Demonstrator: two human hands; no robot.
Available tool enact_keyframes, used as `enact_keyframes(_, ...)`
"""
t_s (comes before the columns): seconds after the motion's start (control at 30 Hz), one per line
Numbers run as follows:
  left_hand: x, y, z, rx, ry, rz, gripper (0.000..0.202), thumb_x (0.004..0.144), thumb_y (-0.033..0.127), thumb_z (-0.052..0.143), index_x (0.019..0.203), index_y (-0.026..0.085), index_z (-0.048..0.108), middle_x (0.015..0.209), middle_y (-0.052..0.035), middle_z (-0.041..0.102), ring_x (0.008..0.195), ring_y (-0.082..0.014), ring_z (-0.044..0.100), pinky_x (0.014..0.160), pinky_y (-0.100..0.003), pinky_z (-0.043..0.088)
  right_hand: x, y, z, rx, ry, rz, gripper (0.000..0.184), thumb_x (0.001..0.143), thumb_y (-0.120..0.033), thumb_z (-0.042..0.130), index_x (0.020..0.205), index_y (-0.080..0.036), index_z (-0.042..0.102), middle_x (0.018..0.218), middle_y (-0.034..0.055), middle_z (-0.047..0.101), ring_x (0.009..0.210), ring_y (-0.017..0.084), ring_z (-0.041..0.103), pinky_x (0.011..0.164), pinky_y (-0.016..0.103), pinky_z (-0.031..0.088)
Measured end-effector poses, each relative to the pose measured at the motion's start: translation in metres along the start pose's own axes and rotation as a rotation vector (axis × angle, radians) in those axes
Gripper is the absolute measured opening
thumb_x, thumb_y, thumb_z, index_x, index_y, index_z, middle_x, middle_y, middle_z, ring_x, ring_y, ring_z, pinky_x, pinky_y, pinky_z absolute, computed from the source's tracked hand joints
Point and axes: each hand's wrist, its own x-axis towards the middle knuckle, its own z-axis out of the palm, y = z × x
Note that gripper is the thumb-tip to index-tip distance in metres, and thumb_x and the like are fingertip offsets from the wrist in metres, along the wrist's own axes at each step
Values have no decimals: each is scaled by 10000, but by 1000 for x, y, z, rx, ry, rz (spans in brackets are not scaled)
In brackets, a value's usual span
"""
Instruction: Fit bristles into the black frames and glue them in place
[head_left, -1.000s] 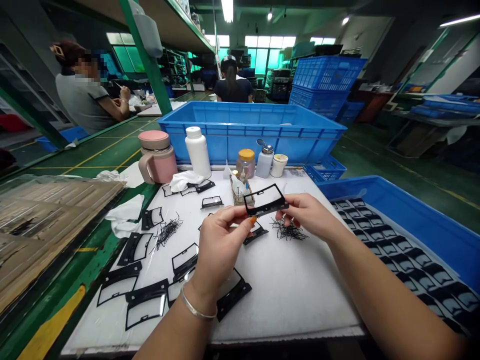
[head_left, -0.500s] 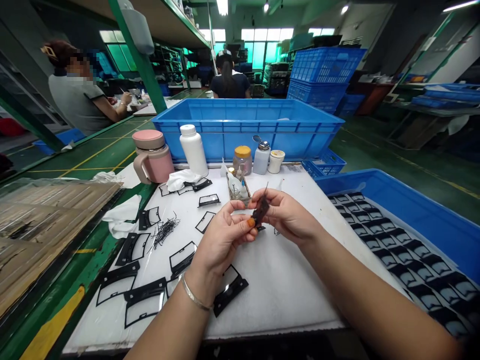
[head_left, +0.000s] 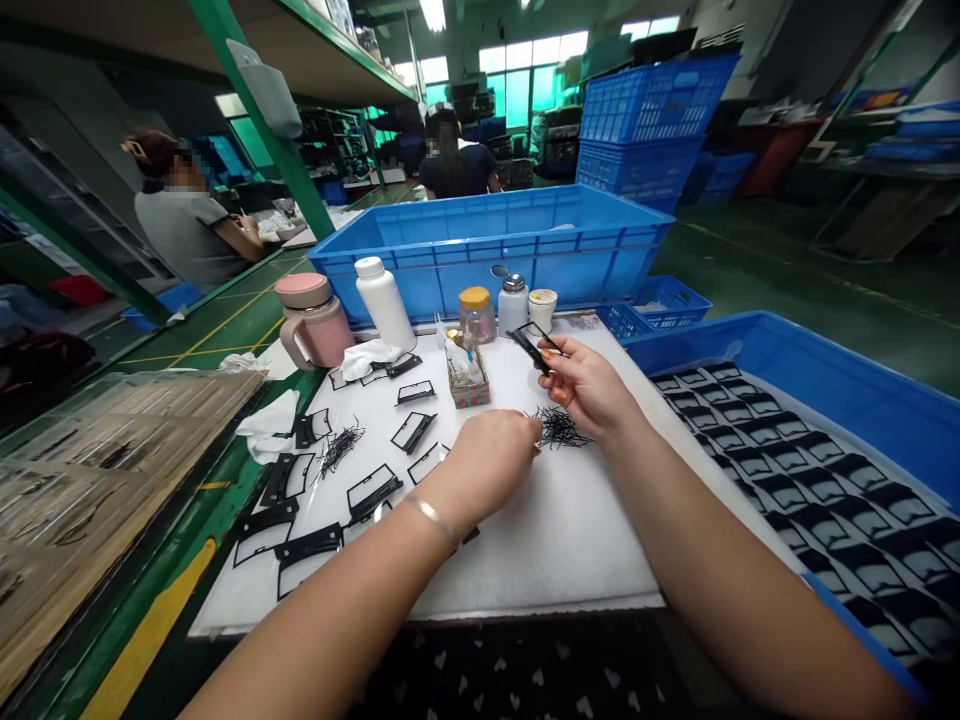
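Note:
My right hand (head_left: pixel 587 385) is closed on a thin black frame part (head_left: pixel 534 345), held up on edge above the white mat (head_left: pixel 555 540). My left hand (head_left: pixel 491 462) hangs knuckles-up over the mat, its fingertips pinched at the edge of a small heap of black wire pins (head_left: pixel 559 428); what they grip is hidden. Several more black frame parts (head_left: pixel 371 492) lie scattered on the mat to the left, with a second heap of pins (head_left: pixel 339 445) among them.
Behind the mat stand a pink mug (head_left: pixel 313 318), a white bottle (head_left: pixel 384 301), jars and a small box of tools (head_left: pixel 466 380). A big blue crate (head_left: pixel 487 250) sits behind them. A blue tray (head_left: pixel 862 400) of finished frames lies to the right. Two people work beyond.
Both hands held the frame together before. Now the left hand has let go and dropped to the pins, while the right hand has lifted the frame away to the right. The camera tilted down.

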Motion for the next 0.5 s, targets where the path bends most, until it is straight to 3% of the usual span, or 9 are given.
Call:
enact_keyframes(0.2,30,11,21,85,-52,40,196,818,94,479,785,125,670,749,-125,679,731,-270,677,620,-349,525,1,11,1,-83,-28,-7,317,596,-267,803,826,-132,632,681,-23,570,485,57,533,371,123,342)
enact_keyframes(0.5,33,21,20,94,-28,163,237,867,85,452,746,124,652,761,-115,684,769,-261,680,636,-364,538,5,7,-6,-111,22,-51,329,572,-270,811,827,-139,649,636,-32,558,470,55,524,373,116,367)
